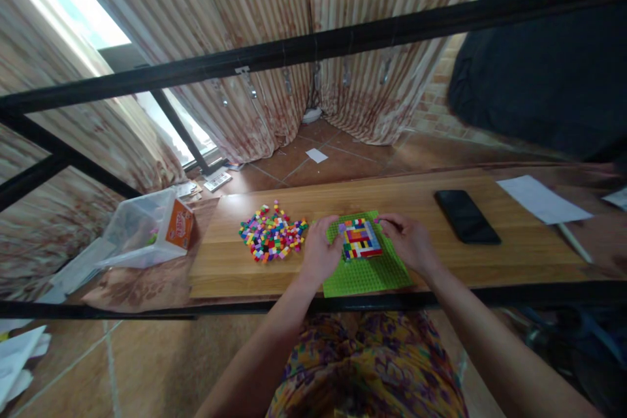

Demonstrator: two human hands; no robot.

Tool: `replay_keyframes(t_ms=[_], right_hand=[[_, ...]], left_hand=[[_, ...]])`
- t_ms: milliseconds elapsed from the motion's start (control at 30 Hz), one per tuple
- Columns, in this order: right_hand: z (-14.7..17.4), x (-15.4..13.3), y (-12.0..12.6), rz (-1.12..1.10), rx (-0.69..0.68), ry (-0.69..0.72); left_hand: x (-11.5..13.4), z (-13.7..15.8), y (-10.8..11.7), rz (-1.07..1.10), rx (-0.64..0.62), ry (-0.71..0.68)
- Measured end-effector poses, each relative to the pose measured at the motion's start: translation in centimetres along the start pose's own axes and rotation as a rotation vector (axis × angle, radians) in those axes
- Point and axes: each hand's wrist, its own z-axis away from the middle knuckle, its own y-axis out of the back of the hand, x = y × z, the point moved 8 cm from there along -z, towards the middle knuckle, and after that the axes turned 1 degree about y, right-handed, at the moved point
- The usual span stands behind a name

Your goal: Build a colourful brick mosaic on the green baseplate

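A green studded baseplate (pixel 365 281) lies on the wooden board, carrying a low block of multicoloured toy bricks (pixel 361 240) in rows. My left hand (pixel 321 251) rests over the plate's left side, thumb and forefinger apart beside the brick block, with nothing visible between them. At the plate's upper right, my right hand (pixel 409 241) is closed in a pinch around a small dark purplish brick (pixel 377 221), mostly covered by the fingertips. Left of the plate spreads a loose pile of small coloured bricks (pixel 272 235).
A black phone (pixel 467 216) and white paper (pixel 543 199) lie to the right. On the left stands a clear plastic box (pixel 142 228) with an orange label. A dark metal bar (pixel 313 46) crosses beyond the wooden board (pixel 220 274), before the curtains.
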Motion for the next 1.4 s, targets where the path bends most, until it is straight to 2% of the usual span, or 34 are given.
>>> replay_keyframes(t_ms=[233, 433, 667, 1133, 1400], right_hand=[[-2.3, -0.5, -2.2, 0.202, -0.149, 0.143], [-3.1, -0.8, -3.0, 0.238, -0.266, 0.214], [-3.7, -0.7, -3.3, 0.191, -0.343, 0.216], [-4.1, 1.5, -3.7, -0.145, -0.397, 0.079], [-3.9, 1.3, -3.7, -0.122, -0.358, 0.142]], left_hand=[[1.0, -3.7, -3.9, -0.066, -0.216, -0.09], [-0.1, -4.1, -6.1, 0.003, -0.279, -0.04], [-0.2, -3.6, -6.3, -0.022, -0.263, -0.058], [-0.3, -3.7, -6.3, -0.002, -0.248, -0.036], [-0.4, -3.7, -6.4, -0.013, -0.244, -0.01]])
